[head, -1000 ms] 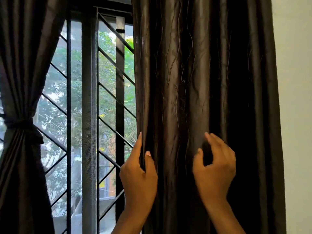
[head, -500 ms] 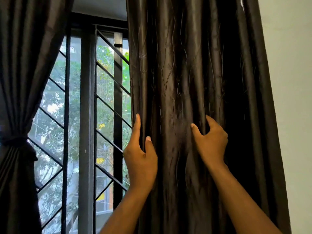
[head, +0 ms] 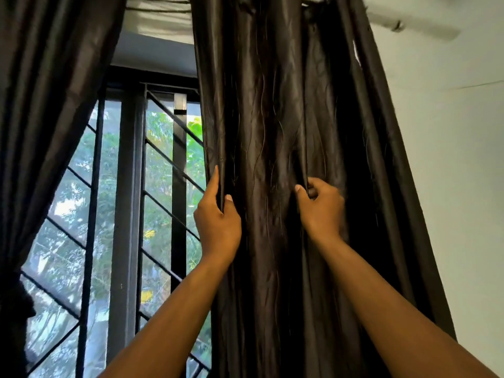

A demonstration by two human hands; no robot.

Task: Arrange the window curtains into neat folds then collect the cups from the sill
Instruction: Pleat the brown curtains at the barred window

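Left hand [head: 218, 227] pinches the dark glossy hanging curtain [head: 261, 132] edge, anchoring it. Right hand [head: 321, 211] grips an inner pleat (likely gathering folds evenly).

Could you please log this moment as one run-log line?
step: folding | left hand pinches curtain edge | right hand grips fold | cups: not in view

Daylight is admitted through the window [head: 152, 203]; foliage outside is overexposed and soft. The curtain [head: 272, 132] is backlit, with sheen on folds and deep shadow between. Wide-angle bending is noted at edges. The ceiling fan [head: 409, 25] is motion-blurred.
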